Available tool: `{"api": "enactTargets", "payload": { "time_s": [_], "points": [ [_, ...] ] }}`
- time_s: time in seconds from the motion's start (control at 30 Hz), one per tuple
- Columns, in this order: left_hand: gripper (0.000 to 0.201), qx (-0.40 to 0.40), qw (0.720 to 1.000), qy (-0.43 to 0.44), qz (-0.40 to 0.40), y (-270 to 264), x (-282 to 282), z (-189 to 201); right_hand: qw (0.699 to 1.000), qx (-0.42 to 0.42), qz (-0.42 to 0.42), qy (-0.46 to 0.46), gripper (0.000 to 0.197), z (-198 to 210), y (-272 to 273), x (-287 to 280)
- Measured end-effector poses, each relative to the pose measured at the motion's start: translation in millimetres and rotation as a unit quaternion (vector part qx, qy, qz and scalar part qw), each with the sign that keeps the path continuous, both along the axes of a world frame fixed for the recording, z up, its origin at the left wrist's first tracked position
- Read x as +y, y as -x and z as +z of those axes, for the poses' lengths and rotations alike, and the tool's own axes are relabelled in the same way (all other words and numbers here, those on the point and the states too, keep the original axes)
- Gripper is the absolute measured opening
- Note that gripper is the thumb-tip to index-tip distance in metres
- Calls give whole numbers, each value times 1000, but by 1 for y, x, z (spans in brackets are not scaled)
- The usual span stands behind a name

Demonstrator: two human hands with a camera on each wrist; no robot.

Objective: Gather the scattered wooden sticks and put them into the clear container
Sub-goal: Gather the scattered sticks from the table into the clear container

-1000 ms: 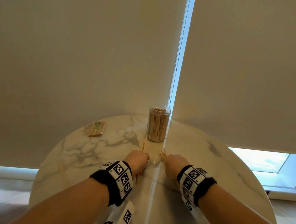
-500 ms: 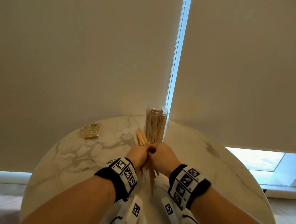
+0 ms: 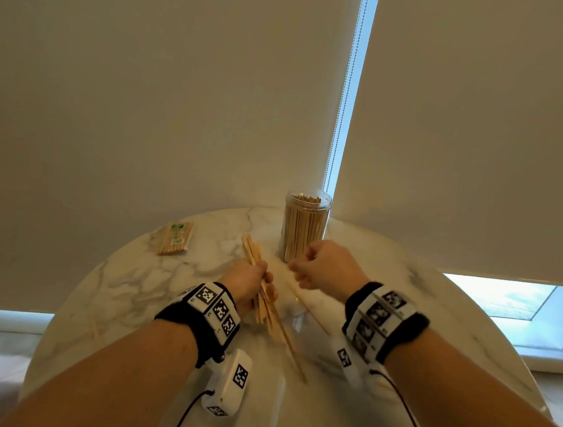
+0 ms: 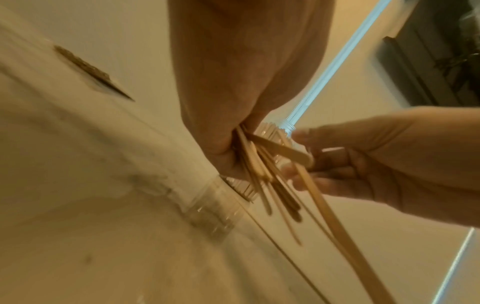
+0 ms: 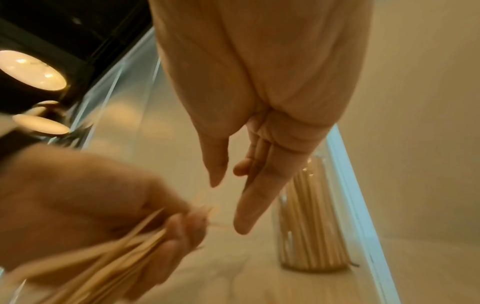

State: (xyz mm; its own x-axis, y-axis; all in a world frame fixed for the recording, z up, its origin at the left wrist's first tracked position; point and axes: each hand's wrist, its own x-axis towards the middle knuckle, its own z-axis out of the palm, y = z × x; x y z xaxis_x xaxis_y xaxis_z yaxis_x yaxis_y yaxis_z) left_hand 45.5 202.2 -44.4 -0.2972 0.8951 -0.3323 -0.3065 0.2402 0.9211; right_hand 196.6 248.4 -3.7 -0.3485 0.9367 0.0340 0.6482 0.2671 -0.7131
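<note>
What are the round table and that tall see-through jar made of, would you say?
The table looks like polished marble or a marble-look stone: white with grey veins and a glossy reflection. The jar seems clear plastic, perhaps glass; the wooden sticks inside show through its wall, and ridges near its mouth hint at moulded plastic.

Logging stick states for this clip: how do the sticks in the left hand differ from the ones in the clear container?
The sticks in the left hand are a loose, splayed bundle gripped by the left hand above the table, lying slanted; the sticks in the clear container stand upright, packed tight and parallel. The held bundle looks far smaller than the nearly full clear container. Both look like thin, pale wood.
</note>
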Motion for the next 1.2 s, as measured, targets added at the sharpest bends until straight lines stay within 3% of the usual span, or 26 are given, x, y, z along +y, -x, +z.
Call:
{"api": "enactTargets", "payload": {
  "time_s": [0.13, 0.23, 0.43, 0.6, 0.73, 0.83, 1.03, 1.07, 1.13, 1.2],
  "points": [
    [14, 10, 998, -40, 38, 6, 11, 5, 988, -138, -75, -7, 16, -2, -17, 74],
    [13, 9, 998, -54, 41, 10, 16, 6, 980, -163, -106, -28, 21, -12, -22, 124],
    [18, -2, 998, -55, 29, 21, 28, -3, 980, -184, -73, 21, 17, -21, 5, 179],
    [20, -21, 998, -45, 31, 23, 39, -7, 958, -283, -11, 34, 28, -42, 13, 232],
    [17, -33, 998, -37, 28, 17, 46, -10, 949, -313, 5, 27, 26, -27, 13, 215],
    [15, -25, 999, -36, 25, 13, 46, -10, 934, -357, 0, 31, 9, -18, 9, 198],
    [14, -39, 999, -24, -7, 4, 29, -1, 907, -419, -37, 8, 11, -16, -8, 135],
    [13, -45, 999, -19, -15, 3, 25, 0, 903, -429, -41, 0, 19, -18, -11, 125],
    [12, -37, 999, -11, -30, 0, 17, 3, 905, -423, -40, 16, 27, -17, -17, 99],
    [11, -20, 999, -8, -32, -3, 11, 6, 918, -390, -39, 62, 18, -12, -23, 71]
  ]
}}
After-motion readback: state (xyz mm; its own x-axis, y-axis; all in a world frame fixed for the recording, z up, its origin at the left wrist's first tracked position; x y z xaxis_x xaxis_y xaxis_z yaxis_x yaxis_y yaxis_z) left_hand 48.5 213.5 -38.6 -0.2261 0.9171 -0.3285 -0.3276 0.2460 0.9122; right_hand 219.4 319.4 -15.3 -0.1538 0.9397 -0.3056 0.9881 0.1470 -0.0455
